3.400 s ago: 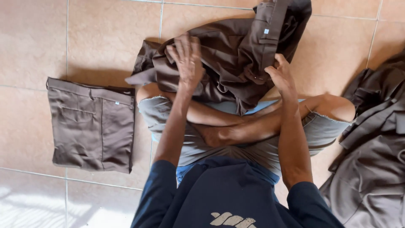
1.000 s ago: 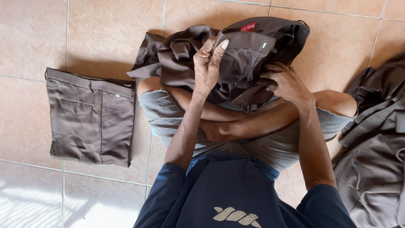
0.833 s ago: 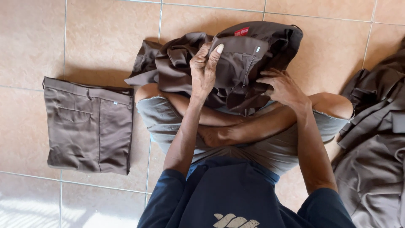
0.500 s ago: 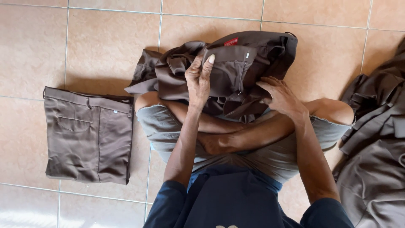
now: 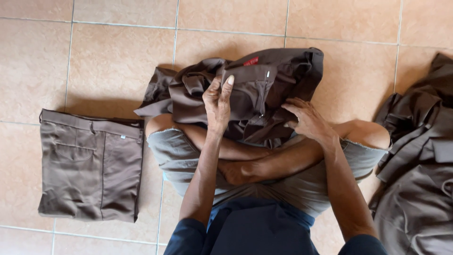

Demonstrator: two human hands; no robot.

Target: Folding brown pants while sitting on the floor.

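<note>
I sit cross-legged on a tiled floor with a crumpled pair of dark brown trousers [image 5: 264, 89] lying over my shins. My left hand [image 5: 218, 101] grips the waistband near the zip, thumb on top of the cloth. My right hand [image 5: 306, 120] rests on the garment's right side, its fingers curled into the fabric. A small red label shows at the waistband's upper edge.
A folded pair of brown trousers [image 5: 89, 165] lies flat on the floor to my left. A heap of unfolded brown garments [image 5: 417, 160] sits at the right edge. Beige floor tiles [image 5: 113, 56] stretch ahead.
My left hand shifted from the garment's left part to the waistband by the zip. The trousers turned so the waistband and red label face up. My right hand moved slightly down.
</note>
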